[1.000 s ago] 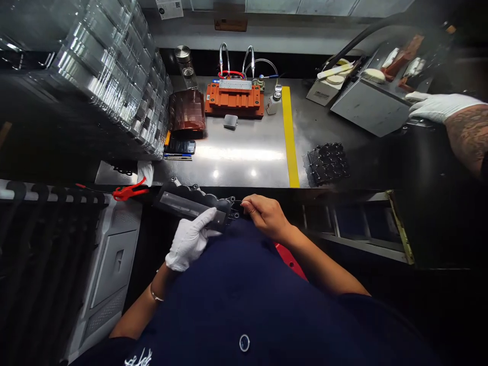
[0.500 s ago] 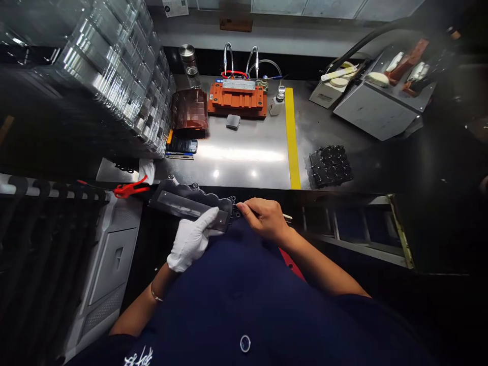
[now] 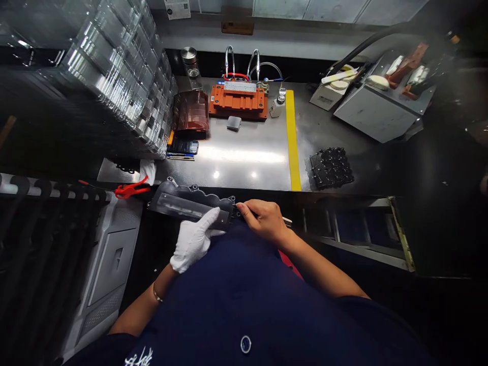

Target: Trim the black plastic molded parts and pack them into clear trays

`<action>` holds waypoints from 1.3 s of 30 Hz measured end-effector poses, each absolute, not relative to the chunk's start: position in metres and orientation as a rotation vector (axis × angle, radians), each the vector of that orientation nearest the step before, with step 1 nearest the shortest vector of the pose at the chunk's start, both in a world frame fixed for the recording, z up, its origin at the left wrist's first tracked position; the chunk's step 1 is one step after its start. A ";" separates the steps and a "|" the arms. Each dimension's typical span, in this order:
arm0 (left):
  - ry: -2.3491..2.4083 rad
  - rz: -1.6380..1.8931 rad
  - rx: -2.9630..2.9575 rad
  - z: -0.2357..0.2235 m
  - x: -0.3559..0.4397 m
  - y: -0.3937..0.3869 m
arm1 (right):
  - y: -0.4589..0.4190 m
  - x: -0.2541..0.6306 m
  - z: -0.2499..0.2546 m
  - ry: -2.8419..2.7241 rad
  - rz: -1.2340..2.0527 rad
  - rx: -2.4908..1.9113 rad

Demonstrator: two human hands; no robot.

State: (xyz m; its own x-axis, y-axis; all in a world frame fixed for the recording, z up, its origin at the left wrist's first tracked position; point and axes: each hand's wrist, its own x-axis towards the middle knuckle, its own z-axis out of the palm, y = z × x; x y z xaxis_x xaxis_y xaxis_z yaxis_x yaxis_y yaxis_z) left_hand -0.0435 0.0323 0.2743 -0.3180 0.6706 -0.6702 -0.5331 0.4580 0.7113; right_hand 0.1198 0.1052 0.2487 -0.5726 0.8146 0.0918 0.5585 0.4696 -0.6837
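Observation:
My left hand (image 3: pixel 193 239), in a white glove, grips a long dark panel (image 3: pixel 183 203) with a scalloped edge, thumb laid across its near end. The panel lies slanted just below the steel bench's front edge. My bare right hand (image 3: pixel 263 218) is closed in a pinch at the panel's right end, holding a thin pale tool (image 3: pixel 286 220) whose tail sticks out to the right; its tip is hidden.
On the steel bench (image 3: pixel 244 157) stand an orange fixture (image 3: pixel 238 99), a small grey block (image 3: pixel 234 122), a white bottle (image 3: pixel 276 105), a brown tray (image 3: pixel 191 113) and a black moulded tray (image 3: pixel 331 166). A yellow stripe (image 3: pixel 293 142) crosses the bench. Clear tray stacks (image 3: pixel 114 71) rise at left; red clip (image 3: pixel 127 190) nearby.
A co-worker's gloved hand at the far right has left the view. My right hand shifted slightly left onto the panel's end; the thin tool now shows behind it.

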 end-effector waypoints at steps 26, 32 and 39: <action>1.106 0.935 0.123 0.277 -0.060 0.055 | 0.159 0.139 0.282 -2.812 0.861 -0.397; 1.092 0.952 0.111 0.275 -0.060 0.056 | 0.159 0.140 0.283 -2.824 0.898 -0.418; 1.048 0.937 0.128 0.274 -0.062 0.056 | 0.160 0.140 0.281 -2.798 0.932 -0.410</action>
State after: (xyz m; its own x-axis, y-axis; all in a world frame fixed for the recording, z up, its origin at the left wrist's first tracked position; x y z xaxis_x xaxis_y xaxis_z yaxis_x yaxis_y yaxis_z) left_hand -0.0623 0.0565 0.2738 0.1659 0.7119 -0.6824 -0.5987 0.6226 0.5040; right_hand 0.1398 0.1598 0.2808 -0.9490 0.3080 0.0681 0.2056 0.7677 -0.6069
